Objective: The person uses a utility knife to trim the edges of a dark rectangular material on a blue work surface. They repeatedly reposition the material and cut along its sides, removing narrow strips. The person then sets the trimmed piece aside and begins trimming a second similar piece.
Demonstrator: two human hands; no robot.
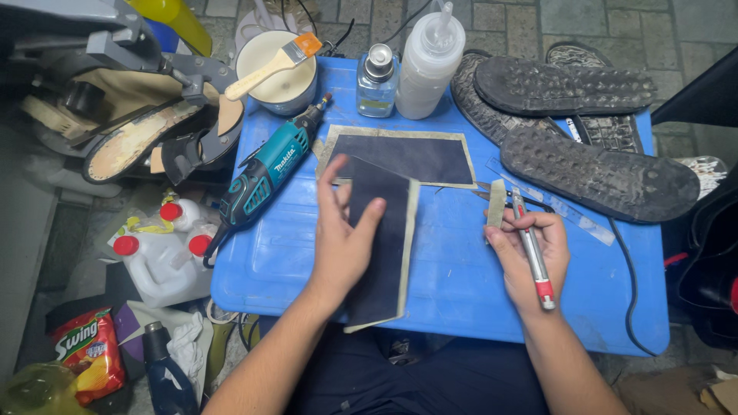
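The left hand [342, 242] grips a dark rectangular sheet [380, 246] with pale edges, thumb on top, holding it tilted over the front edge of the blue table [461, 284]. The right hand [526, 257] is closed around a silver and red utility knife [533, 250] and pinches a small pale strip [496, 203] upright, near the table's right half. A second dark sheet [403, 157] lies flat toward the back edge. A teal rotary tool [265, 173] rests along the left edge. Black shoe soles [596, 169] lie at the back right corner, two bottles [407, 69] at the back edge.
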